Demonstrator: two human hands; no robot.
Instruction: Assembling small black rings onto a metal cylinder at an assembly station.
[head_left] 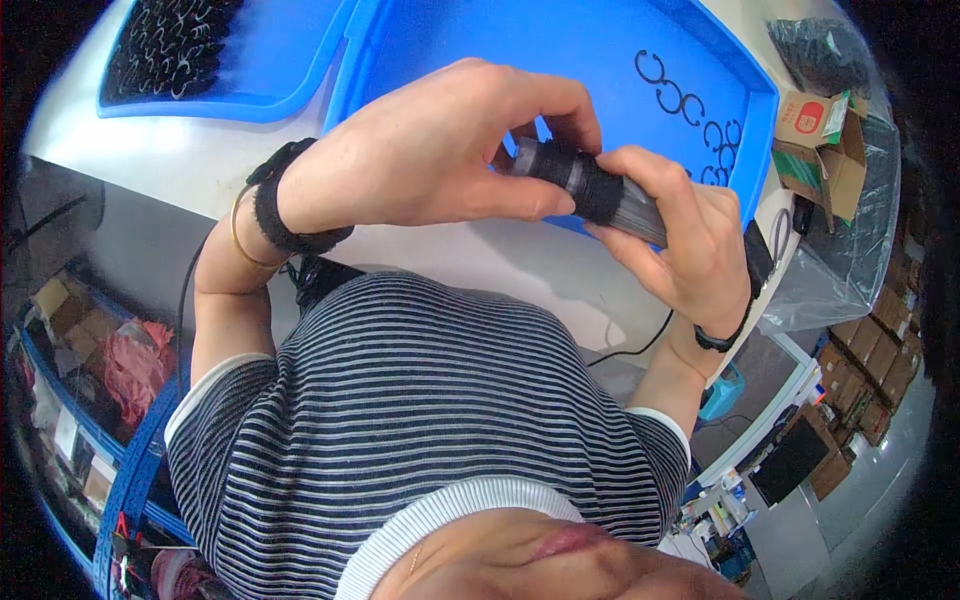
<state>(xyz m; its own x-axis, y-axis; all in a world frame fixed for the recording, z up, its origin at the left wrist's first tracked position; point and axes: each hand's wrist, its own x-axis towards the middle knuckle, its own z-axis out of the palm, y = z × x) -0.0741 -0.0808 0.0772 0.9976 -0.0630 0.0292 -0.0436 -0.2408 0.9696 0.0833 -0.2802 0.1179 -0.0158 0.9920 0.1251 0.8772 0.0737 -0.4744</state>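
Both hands hold a dark cylinder above the near edge of a blue tray. It has black ribbed bands and grey, partly see-through sections; I cannot make out its exact kind. My left hand is closed round its left end, thumb along the near side and fingers over the far side. At the other end, my right hand grips the grey section between thumb and fingers. Several thin black C-shaped rings lie loose on the tray's right part. My fingers hide parts of the cylinder.
A second blue tray at the far left holds many black hooked pieces. On the right are an open cardboard box and clear plastic wrapping. A black cable lies on the white table.
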